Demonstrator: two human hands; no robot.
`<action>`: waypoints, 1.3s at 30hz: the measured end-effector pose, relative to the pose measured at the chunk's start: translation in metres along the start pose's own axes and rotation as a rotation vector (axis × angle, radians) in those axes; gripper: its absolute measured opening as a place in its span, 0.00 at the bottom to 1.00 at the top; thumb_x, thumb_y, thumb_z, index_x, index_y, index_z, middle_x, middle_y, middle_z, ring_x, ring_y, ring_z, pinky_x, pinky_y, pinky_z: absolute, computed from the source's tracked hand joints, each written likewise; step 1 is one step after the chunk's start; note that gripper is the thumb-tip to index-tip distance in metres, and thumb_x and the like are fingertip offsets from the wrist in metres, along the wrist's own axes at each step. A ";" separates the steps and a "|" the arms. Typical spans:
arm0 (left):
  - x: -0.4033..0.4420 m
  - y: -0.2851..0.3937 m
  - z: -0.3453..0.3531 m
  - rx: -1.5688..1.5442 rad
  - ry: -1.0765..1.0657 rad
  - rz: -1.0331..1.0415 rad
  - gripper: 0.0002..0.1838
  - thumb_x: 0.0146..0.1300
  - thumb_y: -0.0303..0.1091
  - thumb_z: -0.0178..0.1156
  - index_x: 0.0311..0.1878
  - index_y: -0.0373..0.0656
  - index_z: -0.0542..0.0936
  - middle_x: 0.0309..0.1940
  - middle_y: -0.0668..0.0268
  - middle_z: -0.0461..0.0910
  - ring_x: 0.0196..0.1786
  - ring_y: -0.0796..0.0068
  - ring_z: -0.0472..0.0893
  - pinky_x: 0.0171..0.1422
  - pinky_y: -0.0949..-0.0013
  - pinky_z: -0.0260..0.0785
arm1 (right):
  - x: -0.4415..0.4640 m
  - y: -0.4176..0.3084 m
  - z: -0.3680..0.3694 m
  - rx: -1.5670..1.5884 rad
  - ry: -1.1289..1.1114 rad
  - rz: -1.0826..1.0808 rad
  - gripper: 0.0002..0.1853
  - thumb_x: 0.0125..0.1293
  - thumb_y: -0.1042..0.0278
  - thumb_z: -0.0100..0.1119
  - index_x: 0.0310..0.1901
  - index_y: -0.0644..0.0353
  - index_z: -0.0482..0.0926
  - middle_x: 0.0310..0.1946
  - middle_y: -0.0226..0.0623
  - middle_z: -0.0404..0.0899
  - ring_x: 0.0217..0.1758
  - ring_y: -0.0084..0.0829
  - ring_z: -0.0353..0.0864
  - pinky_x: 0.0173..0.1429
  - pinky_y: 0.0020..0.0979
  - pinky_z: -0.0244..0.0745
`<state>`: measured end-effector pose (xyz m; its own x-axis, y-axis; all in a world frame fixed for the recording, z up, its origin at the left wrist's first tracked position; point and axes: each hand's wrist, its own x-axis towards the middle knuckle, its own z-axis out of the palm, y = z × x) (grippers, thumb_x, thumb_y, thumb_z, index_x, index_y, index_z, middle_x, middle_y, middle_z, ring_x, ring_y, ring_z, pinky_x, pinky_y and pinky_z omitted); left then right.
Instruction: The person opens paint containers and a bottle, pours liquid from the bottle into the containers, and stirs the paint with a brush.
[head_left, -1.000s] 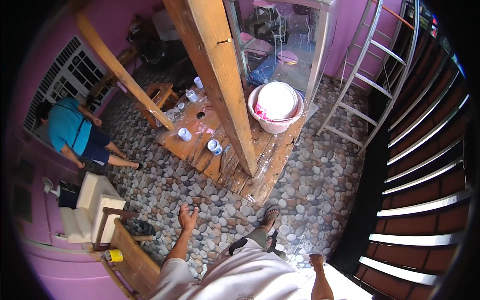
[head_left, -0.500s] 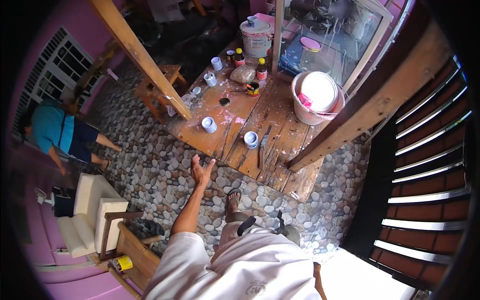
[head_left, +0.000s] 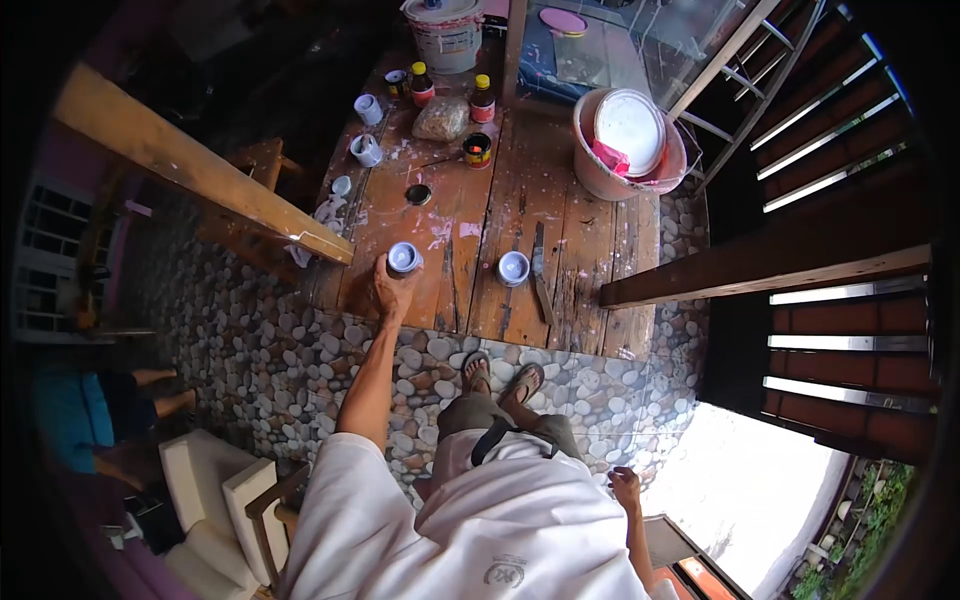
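At the near edge of a wooden table point(head_left: 580, 285), my left hand point(head_left: 394, 292) is closed around a small paint can point(head_left: 403, 258) with pale lilac-grey contents. The can is upright, at the tabletop. My right hand point(head_left: 625, 487) hangs low at my side, away from the table, fingers loosely bent and apart, with nothing visible in it. To the right of the held can, a second small paint can point(head_left: 513, 268) stands beside a long flat-bladed tool point(head_left: 541, 275). A round dark lid point(head_left: 418, 195) lies farther back.
Several small cans, two yellow-capped bottles point(head_left: 482, 98), a filled plastic bag point(head_left: 440, 119) and a large bucket point(head_left: 445, 45) stand farther back. A pink-stained tub point(head_left: 597, 175) sits at right. Wooden posts point(head_left: 205, 165) flank the table. Another person point(head_left: 75, 420) is bent over at left.
I have stepped up to the table. My left hand went from empty and open over the pebbled floor to gripping the small can. My right hand has come into view.
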<state>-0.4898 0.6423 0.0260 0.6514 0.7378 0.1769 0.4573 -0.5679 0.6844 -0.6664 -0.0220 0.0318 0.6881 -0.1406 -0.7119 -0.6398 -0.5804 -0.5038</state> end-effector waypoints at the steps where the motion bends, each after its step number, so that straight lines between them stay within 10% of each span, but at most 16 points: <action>1: -0.001 -0.002 0.005 -0.086 0.039 0.008 0.37 0.42 0.53 0.79 0.53 0.44 0.76 0.42 0.54 0.83 0.47 0.50 0.82 0.51 0.52 0.72 | -0.006 0.002 0.004 -0.033 0.008 0.043 0.21 0.64 0.63 0.65 0.53 0.70 0.79 0.37 0.44 0.86 0.33 0.30 0.86 0.37 0.30 0.80; 8: -0.009 0.005 0.015 -0.264 -0.016 -0.002 0.41 0.41 0.49 0.81 0.57 0.39 0.73 0.47 0.54 0.78 0.51 0.53 0.77 0.57 0.51 0.68 | -0.022 -0.014 0.018 -0.060 0.010 0.141 0.23 0.61 0.64 0.66 0.52 0.74 0.80 0.38 0.49 0.85 0.39 0.34 0.86 0.39 0.32 0.82; 10: -0.028 0.059 -0.013 0.202 0.262 0.218 0.44 0.45 0.52 0.78 0.62 0.40 0.70 0.55 0.52 0.72 0.60 0.51 0.71 0.64 0.47 0.62 | -0.016 -0.016 0.021 -0.024 0.047 0.094 0.23 0.61 0.64 0.65 0.52 0.74 0.79 0.39 0.50 0.85 0.39 0.34 0.86 0.39 0.32 0.81; 18: -0.038 0.147 0.029 -0.098 -0.444 0.461 0.39 0.55 0.52 0.71 0.63 0.36 0.71 0.55 0.52 0.72 0.58 0.50 0.73 0.61 0.50 0.65 | 0.013 -0.008 0.043 0.047 0.048 0.164 0.24 0.59 0.64 0.67 0.53 0.70 0.80 0.41 0.50 0.86 0.38 0.37 0.87 0.39 0.34 0.81; 36: -0.011 0.156 0.058 0.002 -0.694 0.633 0.26 0.51 0.44 0.72 0.47 0.35 0.79 0.46 0.49 0.73 0.49 0.49 0.78 0.51 0.51 0.74 | 0.006 -0.093 0.142 0.117 0.159 0.047 0.19 0.60 0.65 0.65 0.50 0.69 0.81 0.33 0.49 0.86 0.33 0.33 0.87 0.39 0.33 0.79; 39: -0.009 0.163 0.056 0.029 -0.706 0.642 0.25 0.49 0.42 0.73 0.46 0.35 0.79 0.44 0.48 0.74 0.48 0.47 0.79 0.50 0.51 0.74 | 0.015 -0.165 0.138 0.082 0.199 -0.235 0.18 0.61 0.64 0.65 0.49 0.68 0.81 0.32 0.47 0.86 0.34 0.33 0.86 0.40 0.33 0.80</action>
<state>-0.3874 0.5231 0.0963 0.9939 -0.1036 0.0385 -0.1064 -0.8036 0.5856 -0.5973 0.1824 0.0366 0.8689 -0.1691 -0.4652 -0.4748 -0.5504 -0.6867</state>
